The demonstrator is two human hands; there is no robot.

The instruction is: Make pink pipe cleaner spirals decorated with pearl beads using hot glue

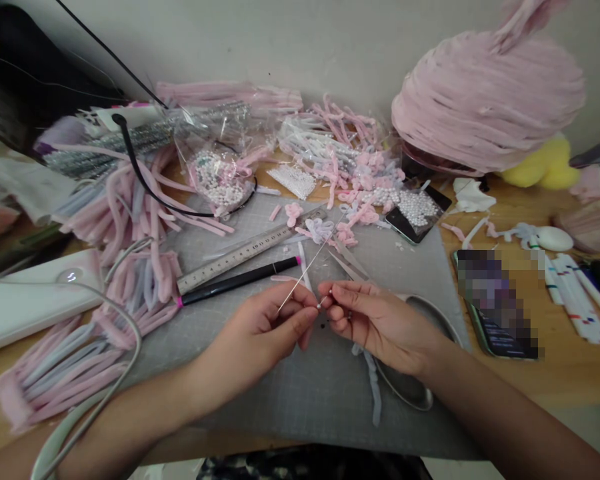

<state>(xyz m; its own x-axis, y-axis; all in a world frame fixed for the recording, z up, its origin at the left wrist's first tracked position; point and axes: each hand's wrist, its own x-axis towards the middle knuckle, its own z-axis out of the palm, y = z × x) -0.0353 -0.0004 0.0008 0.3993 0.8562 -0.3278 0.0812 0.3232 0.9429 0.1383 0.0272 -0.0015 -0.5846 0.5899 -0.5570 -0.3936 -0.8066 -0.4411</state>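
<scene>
My left hand (275, 317) is closed in a pinch on a thin pale wire (307, 268), which slants up and away over the mat. A tiny white bead (319, 306) shows at its fingertips. Close beside it, my right hand (375, 317) pinches the short end of the wire, the fingertips almost meeting those of the left. Scissors (347, 262) lie beyond the right hand, their grey handles passing behind and under it. A bluish fuzzy strip (373, 393) lies below the right wrist. Past the fingers sits a pale blue fuzzy flower (320, 229).
A steel ruler (240, 257) and black marker (240, 282) lie on the grey mat (260, 400). Pink fuzzy stems (125, 213) and a bag of beads (220, 180) stand left. Phone (500, 313), pens (577, 297) and a large pink bundle (485, 100) are right.
</scene>
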